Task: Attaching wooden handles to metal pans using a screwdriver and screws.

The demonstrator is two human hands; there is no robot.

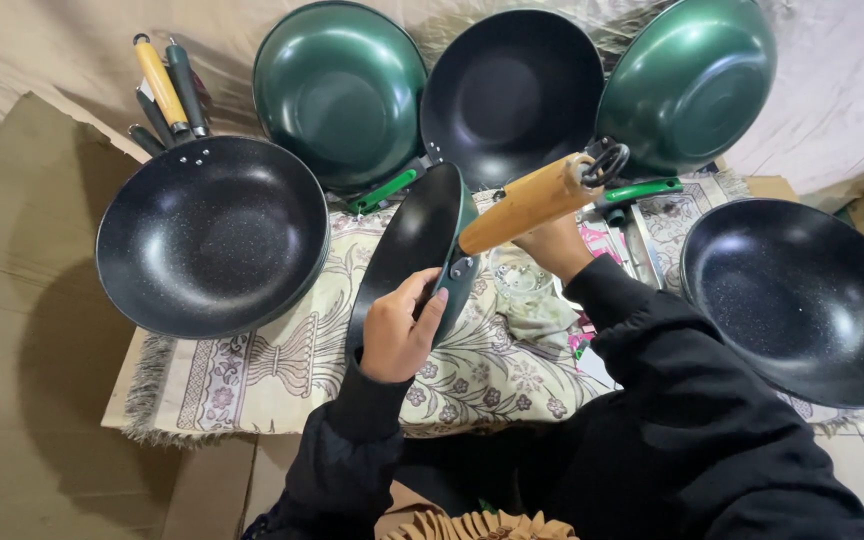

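Fingers first: the left hand [399,335] has its fingers curled together around the rim of a small pan [414,250], thumb on the green outer side near the riveted handle joint, the rest wrapped over the edge. The pan stands tilted on edge in the air, its dark speckled inside facing left. The right hand [552,245] sits under the wooden handle [529,202], fingers closed on it from below (mostly hidden by the handle, so the exact clamp is hard to read). A black metal ring hangs at the handle's end. Both arms wear black sleeves.

Moving outward, the held pan hovers over a patterned cloth [282,370] with a fringed edge, spread on flattened cardboard [22,330]. To the left rests a large black wok [212,235], its handle pointing up-left beside a few loose handles [167,90], one yellow, the others dark. Behind, three more woks lean against a beige backdrop: a green wok [340,92], a dark one [512,92], and another green one [687,82] with its underside showing. On the right lies a further black wok [802,300], partly over the cloth's edge.
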